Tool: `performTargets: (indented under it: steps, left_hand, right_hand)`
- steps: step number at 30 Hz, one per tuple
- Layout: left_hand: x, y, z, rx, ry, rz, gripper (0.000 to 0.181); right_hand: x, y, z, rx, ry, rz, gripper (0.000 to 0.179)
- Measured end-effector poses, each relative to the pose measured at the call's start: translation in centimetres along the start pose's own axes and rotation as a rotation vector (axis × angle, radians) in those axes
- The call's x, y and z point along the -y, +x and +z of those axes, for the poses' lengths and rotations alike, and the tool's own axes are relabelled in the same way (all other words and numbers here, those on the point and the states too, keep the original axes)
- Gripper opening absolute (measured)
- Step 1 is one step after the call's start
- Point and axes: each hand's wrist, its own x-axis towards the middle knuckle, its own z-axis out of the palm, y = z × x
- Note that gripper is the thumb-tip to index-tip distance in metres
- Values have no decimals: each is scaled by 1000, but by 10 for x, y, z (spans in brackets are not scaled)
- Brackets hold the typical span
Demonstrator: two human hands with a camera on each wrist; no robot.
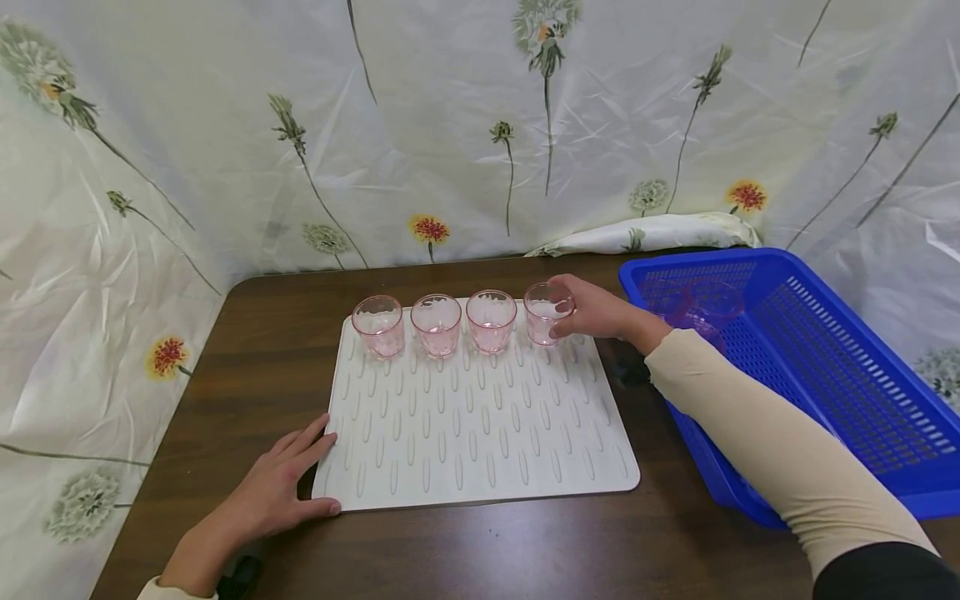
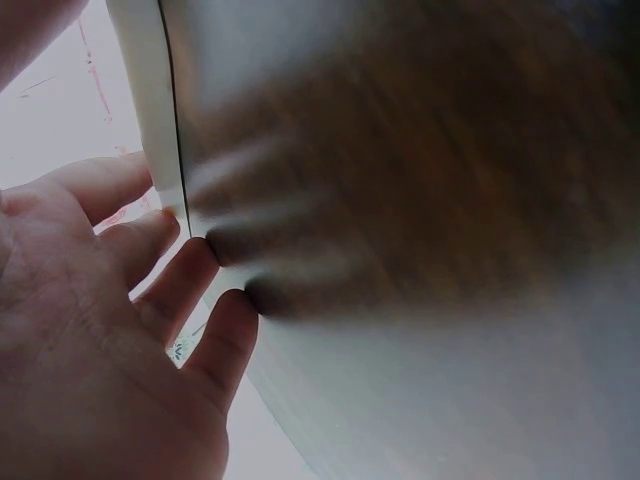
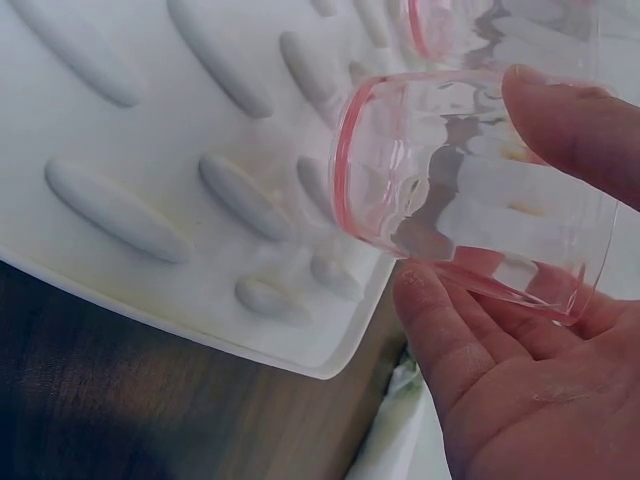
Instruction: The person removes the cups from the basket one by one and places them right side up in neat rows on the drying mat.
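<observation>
My right hand [image 1: 600, 312] grips a clear pink-tinted drinking glass [image 1: 542, 321] at the back right corner of a white ridged mat [image 1: 480, 433]. In the right wrist view, thumb and fingers lie on opposite sides of this glass [image 3: 440, 190], close over the mat. To its left, three matching glasses stand in a row along the mat's back edge: a near one [image 1: 491, 325], a middle one [image 1: 437, 327] and an end one [image 1: 380, 329]. My left hand [image 1: 273, 479] rests at the mat's left edge, fingers extended and fingertips touching it, thumb by the front corner.
A blue plastic basket [image 1: 780, 508] stands on the right of the brown wooden table [image 1: 480, 554], under my right forearm. Pinkish glass [image 1: 716, 304] shows inside its back left part. A flower-patterned cloth [image 1: 450, 125] hangs behind the table and along its sides.
</observation>
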Motion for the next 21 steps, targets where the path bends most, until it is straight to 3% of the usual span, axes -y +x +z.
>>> performTargets:
  steps: [21]
  left_hand:
    - [1,0,2,-4,4,-1,91]
  right_hand:
    - [-4,3,1,44,-4,10,82]
